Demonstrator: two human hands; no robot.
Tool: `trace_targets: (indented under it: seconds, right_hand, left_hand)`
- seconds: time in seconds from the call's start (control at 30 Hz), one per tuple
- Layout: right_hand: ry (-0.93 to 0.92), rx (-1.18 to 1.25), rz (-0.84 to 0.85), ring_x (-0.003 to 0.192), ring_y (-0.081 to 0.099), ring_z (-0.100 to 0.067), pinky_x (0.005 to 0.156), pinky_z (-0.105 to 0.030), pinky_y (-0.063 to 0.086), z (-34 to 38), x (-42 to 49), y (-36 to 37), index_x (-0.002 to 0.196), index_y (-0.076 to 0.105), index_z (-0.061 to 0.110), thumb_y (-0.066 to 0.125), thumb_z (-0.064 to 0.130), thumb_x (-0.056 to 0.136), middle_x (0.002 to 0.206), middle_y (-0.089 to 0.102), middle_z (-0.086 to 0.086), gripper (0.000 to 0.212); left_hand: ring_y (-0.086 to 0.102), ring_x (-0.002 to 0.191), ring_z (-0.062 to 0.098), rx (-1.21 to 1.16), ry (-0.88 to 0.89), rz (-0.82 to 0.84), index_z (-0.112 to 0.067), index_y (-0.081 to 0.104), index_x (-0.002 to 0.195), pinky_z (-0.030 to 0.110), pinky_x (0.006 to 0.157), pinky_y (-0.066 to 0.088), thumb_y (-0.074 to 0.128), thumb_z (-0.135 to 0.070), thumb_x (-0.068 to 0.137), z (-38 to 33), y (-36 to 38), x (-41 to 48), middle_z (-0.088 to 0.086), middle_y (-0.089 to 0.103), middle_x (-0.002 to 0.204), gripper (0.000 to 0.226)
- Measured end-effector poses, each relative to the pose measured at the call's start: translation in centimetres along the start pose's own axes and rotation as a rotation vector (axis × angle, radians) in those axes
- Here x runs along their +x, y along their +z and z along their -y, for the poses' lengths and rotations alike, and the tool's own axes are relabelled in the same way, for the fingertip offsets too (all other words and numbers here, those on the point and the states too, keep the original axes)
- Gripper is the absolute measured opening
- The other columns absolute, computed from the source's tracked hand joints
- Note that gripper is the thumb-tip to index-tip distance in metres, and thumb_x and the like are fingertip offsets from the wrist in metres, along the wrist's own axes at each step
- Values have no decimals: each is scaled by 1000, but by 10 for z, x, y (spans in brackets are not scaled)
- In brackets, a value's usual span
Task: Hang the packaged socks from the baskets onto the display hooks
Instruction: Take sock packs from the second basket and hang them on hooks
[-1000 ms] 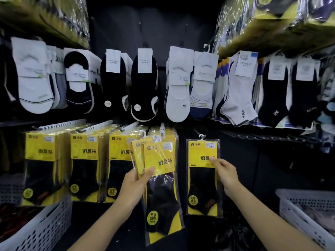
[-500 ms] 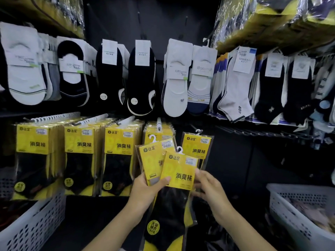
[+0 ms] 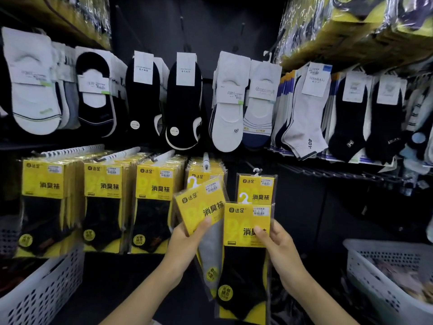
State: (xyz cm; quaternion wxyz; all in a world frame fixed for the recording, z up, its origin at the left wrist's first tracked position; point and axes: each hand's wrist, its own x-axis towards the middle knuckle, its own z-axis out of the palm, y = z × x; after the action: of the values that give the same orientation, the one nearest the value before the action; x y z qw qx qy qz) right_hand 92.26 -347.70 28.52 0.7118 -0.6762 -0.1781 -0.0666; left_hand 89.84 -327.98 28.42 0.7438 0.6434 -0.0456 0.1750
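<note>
Starting at your far left, a white perforated basket [image 3: 39,294] is sitting low under three display hooks [image 3: 121,152], which are carrying full rows of yellow-carded packs [image 3: 103,202].

Your left forearm is rising from the bottom edge toward the middle. Your left hand [image 3: 185,242] is clamping a grey sock pack [image 3: 202,207], with the thumb pressing on the front of the yellow card and the fingers wrapping behind it. You are holding this pack tilted, its top leaning left, in front of a fourth hanging row [image 3: 206,170].

Just to its right, a black sock pack [image 3: 246,231] is standing upright and overlapping the grey pack's lower part. Your right hand [image 3: 278,249] is pinching it at the right edge of the card, thumb on the front and fingers curling round behind. That forearm is coming in from the bottom right.

The black pack's white hanger is showing against a single hung pack [image 3: 256,186] directly behind it. Neither held pack is touching a hook.

Further right, a second white basket [image 3: 379,285] is sitting low and well apart from your hands, holding a loose heap too blurred to make out.
</note>
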Motion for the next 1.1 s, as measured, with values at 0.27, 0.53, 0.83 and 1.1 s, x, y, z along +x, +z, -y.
trace_targets:
  seconds: [0.27,0.53,0.83,1.1]
  right_hand:
    - [-16,84,-301,96,68,-14,84,-29,52,12,28,-24,114,62,16,55,15,95,105,72,0,21]
    - [-7,-106,-200,91,65,-5,75,-18,47,26,72,-35,106,62,21,54,13,95,100,70,6,16]
    - [153,-119,-191,94,66,-20,89,-34,52,11,105,-32,101,65,14,59,15,93,100,70,-5,11]
    - [321,-106,-603,99,58,-27,96,-40,49,-22,109,-32,107,63,2,72,16,83,113,63,-16,29]
  left_hand:
    - [69,78,-1,-14,49,-103,-26,68,92,7,54,48,63,-24,88,-2,-3,6,-16,74,82,7]
    - [72,73,8,-14,6,-202,-18,70,91,17,55,51,65,-29,87,-1,-17,14,-6,76,80,13]
    - [73,73,11,-28,-17,-219,-19,69,91,22,56,52,65,-31,87,-6,-17,19,-2,76,83,13]
    - [71,76,9,-43,-42,-200,-16,67,102,14,50,50,66,-29,87,-7,-6,22,0,74,93,20]
